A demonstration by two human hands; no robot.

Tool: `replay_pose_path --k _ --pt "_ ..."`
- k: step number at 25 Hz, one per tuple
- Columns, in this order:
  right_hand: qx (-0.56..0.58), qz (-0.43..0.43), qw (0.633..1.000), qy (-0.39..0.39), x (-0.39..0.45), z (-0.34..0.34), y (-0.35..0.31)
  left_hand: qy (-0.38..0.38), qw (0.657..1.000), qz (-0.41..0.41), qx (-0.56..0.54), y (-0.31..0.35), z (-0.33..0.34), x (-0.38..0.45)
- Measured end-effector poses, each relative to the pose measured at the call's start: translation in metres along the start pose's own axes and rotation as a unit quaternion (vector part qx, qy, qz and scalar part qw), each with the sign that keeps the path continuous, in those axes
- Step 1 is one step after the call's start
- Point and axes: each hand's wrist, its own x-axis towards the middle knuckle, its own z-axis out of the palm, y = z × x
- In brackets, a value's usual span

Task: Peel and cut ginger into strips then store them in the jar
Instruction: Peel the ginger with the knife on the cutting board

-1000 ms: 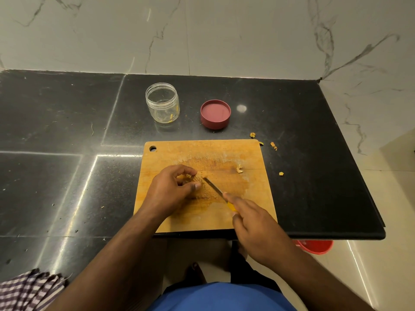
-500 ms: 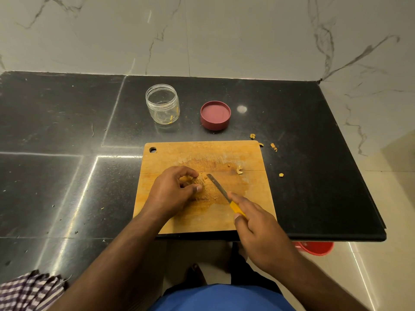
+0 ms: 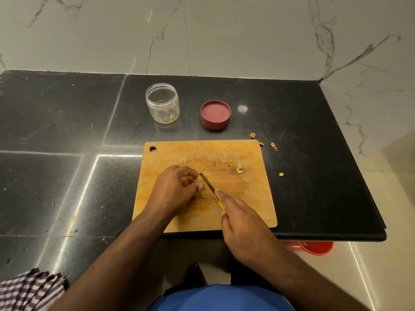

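On the black stone counter (image 3: pixel 56 131), a wooden cutting board (image 3: pixel 253 198) sits at the near edge, cut marks and pale smears across its middle. Behind it: clear jar (image 3: pixel 162 103), open, a few yellow strips at the bottom; red lid (image 3: pixel 215 114) upturned just beside it. Peel scraps (image 3: pixel 273 146) scattered off the board's far right corner.

Left hand (image 3: pixel 173 194) curled over the ginger (image 3: pixel 188 180), fingers and thumb pinching it down on the board; only a sliver of the piece shows. Right hand (image 3: pixel 244 230) wrapped round the yellow handle of the knife (image 3: pixel 207 184), forefinger along the spine.

Change over the last second: blade lifted clear of the ginger half a second back, now down again with its tip against the left fingertips. Reads as a repeated slicing stroke. Judgement: cutting into strips mid-way; most of the strips not yet in the jar.
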Motion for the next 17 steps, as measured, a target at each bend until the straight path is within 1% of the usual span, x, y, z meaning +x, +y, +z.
replay_pose_path --k 6,17 --pt "-0.041 -0.002 0.999 -0.014 0.010 0.002 -0.004 0.000 1.000 0.004 0.006 0.001 0.001 0.001" --pt "-0.051 0.020 0.998 -0.030 0.012 0.000 -0.004 0.010 1.000 0.000 0.018 0.000 0.004 0.003"
